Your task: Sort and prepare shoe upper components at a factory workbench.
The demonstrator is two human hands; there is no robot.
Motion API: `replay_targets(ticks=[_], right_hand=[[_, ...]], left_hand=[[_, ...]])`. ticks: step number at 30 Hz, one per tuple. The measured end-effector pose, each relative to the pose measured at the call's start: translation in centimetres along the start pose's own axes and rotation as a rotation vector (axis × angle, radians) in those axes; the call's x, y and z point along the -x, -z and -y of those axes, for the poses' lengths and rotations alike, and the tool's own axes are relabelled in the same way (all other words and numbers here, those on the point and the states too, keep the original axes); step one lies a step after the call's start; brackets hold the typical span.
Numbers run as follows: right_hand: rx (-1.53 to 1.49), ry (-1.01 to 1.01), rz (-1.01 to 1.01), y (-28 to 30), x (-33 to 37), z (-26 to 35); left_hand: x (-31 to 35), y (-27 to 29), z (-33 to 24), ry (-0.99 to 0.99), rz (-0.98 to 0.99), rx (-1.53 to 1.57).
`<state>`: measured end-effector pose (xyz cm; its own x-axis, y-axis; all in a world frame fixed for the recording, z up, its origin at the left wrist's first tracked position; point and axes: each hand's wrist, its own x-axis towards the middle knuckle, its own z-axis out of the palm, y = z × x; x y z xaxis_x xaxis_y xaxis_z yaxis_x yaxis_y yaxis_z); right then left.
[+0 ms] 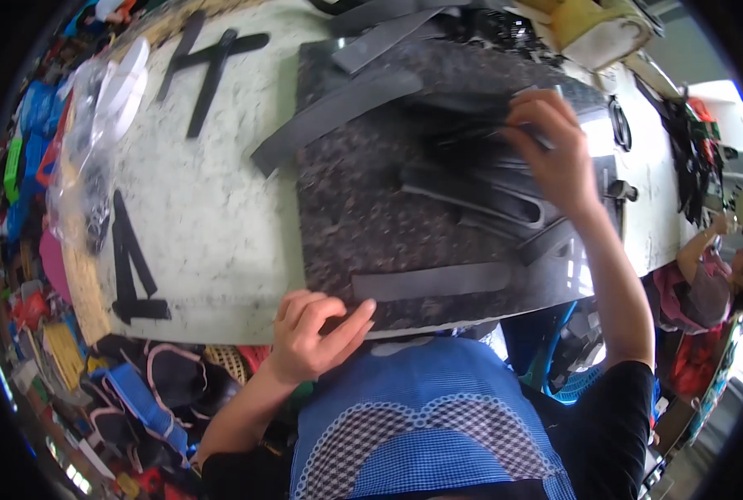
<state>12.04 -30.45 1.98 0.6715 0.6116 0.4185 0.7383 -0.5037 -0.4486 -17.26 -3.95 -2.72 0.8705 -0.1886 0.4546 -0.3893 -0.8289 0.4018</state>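
Worktable (205,183): where the speckled slab (350,217) ends on its left, the pale, scuffed top runs on, and it shows again beyond the slab's right side.
Slab: dark, with a roughly straight left edge, carrying most of the strips.
Checked apron (421,425): blue with lace-edged scallops, just off the slab's near edge.
Strip heap (480,196): dark, flat strips piled loosely on the slab's right half, one of them doubled back into a loop.
Crossed black strips (213,83): on the worktable, well left of the slab's far part.
Blue basket (575,387): below the slab's near right part, with dark pieces inside.
Right hand (546,146): above the slab's right half, at the heap, thumb and fingers curled close; whether they grip a strip I cannot tell.
Left hand (309,333): well apart from the right, at the slab's near left corner, fingers spread and loosely bent.
Curved gray strip (338,117): across the slab's left edge, one end overhanging it.
Straight gray strip (434,282): flat along the slab's near edge, its left end just beside the left fingertips.
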Motion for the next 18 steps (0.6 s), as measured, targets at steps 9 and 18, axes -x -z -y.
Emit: replay_targets(ticks=[9, 18], right_hand=[[-0.650, -0.427, 0.769, 2.9, 1.1, 14.0], [-0.533, -0.540, 0.757, -4.6, 4.3, 14.3]], left_hand=[[1.1, -0.9, 0.5, 0.022, -0.060, 0.011], [1.6, -1.2, 0.8, -0.007, -0.084, 0.012]])
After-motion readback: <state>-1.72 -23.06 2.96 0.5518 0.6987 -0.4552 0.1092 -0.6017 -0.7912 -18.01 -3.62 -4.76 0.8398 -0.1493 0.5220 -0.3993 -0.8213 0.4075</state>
